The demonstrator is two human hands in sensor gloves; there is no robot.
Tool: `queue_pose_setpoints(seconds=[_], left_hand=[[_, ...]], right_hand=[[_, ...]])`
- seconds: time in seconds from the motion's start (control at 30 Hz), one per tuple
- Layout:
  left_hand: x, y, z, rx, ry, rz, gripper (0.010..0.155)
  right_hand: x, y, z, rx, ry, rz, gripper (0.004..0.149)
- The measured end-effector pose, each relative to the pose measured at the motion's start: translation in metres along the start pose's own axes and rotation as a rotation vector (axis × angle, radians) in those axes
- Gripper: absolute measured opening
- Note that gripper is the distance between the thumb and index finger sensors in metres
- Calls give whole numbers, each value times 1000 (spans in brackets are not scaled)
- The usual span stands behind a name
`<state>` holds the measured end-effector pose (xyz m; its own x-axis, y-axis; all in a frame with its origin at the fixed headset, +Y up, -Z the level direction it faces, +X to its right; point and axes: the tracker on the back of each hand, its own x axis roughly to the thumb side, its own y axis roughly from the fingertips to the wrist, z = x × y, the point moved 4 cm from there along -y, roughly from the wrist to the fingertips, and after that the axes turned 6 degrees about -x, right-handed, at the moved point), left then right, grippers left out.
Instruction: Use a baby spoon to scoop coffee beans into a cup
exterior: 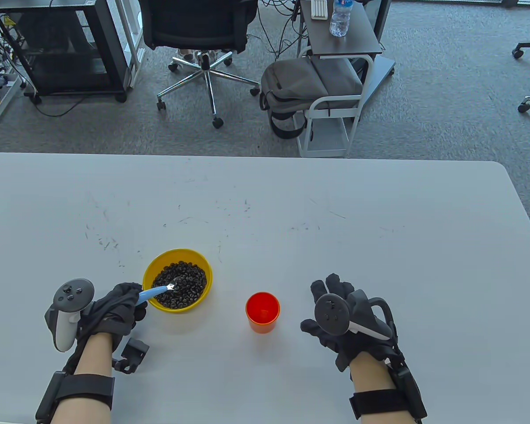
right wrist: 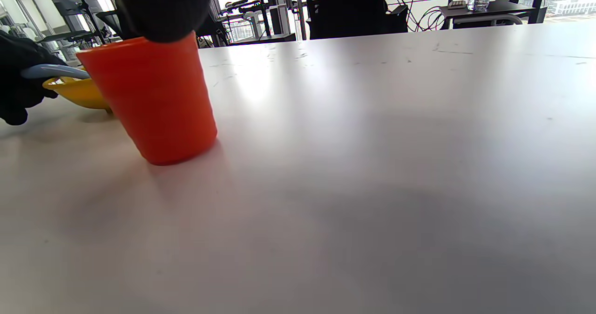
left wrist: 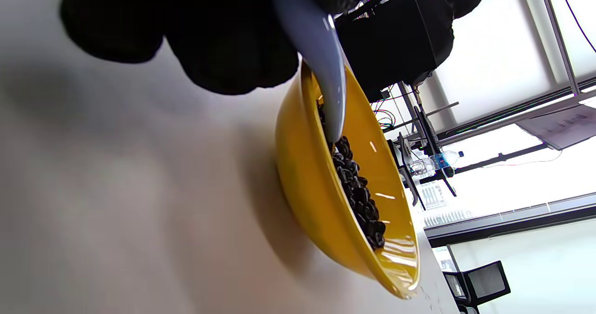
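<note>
While the right hand rests with fingers spread just right of the red cup, the left hand grips the baby spoon, its tip among coffee beans in the yellow bowl left of and beyond the cup.

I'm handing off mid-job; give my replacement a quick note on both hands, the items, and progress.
Left hand grips the blue baby spoon; its tip sits in the coffee beans in the yellow bowl.
Right hand is open on the table, right of the orange cup, not touching it.
Cup looks empty.
Left: lift a scoop, carry it to the cup, tip, repeat.
</note>
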<state>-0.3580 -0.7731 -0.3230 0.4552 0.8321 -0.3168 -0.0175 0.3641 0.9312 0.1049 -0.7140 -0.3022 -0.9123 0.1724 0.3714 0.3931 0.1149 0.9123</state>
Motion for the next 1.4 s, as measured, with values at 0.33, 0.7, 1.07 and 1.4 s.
queue_pose_setpoints(seconds=[0.33, 0.7, 1.07, 1.4], left_hand=[[10, 5, -5, 28, 58, 68, 45], [33, 9, 11, -41, 55, 158, 45], [68, 16, 59, -231, 83, 281, 45], [99, 31, 110, -301, -102, 393, 45]], right_hand=[[-1, 0, 1, -9, -11, 1, 86], [-3, 0, 2, -16, -17, -3, 86], [-2, 0, 3, -19, -21, 2, 86], [-3, 1, 4, -23, -28, 6, 85]])
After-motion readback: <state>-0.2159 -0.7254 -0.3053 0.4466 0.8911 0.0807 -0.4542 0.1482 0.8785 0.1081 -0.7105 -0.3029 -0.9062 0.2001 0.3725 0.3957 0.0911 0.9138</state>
